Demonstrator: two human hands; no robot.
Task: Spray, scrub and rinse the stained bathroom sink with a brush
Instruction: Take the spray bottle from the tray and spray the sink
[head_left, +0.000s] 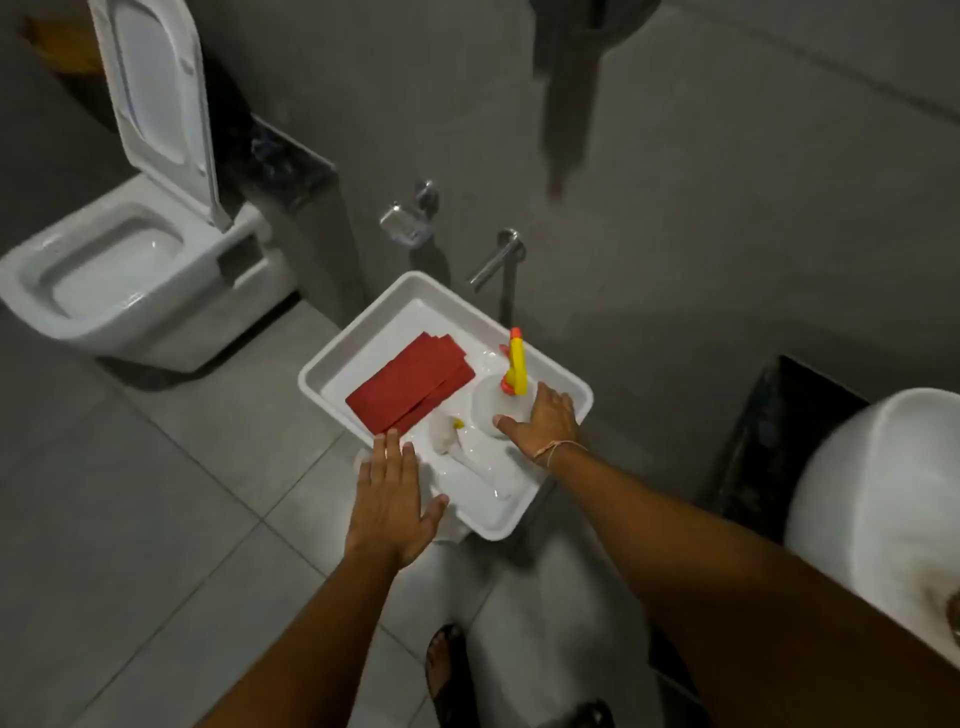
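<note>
A white tray (332, 364) sits low in front of the wall. In it lie a folded red cloth (410, 389), a white scrub brush (457, 447) and a white spray bottle (488, 405) with a yellow and orange trigger. My right hand (545, 421) is wrapped around the bottle's right side, with the thumb across its front. Palm down, my left hand (389, 493) rests on the tray's near left corner with fingers spread and holds nothing. The white sink (872, 499) is at the right edge, with a brown stain (948, 613) inside.
A white toilet (119, 275) with its lid raised stands at the left. Chrome wall fittings (410, 218) and a spout (493, 265) project above the tray. A dark stone ledge (769, 441) lies beside the sink. My sandalled foot (452, 670) is on the grey floor tiles.
</note>
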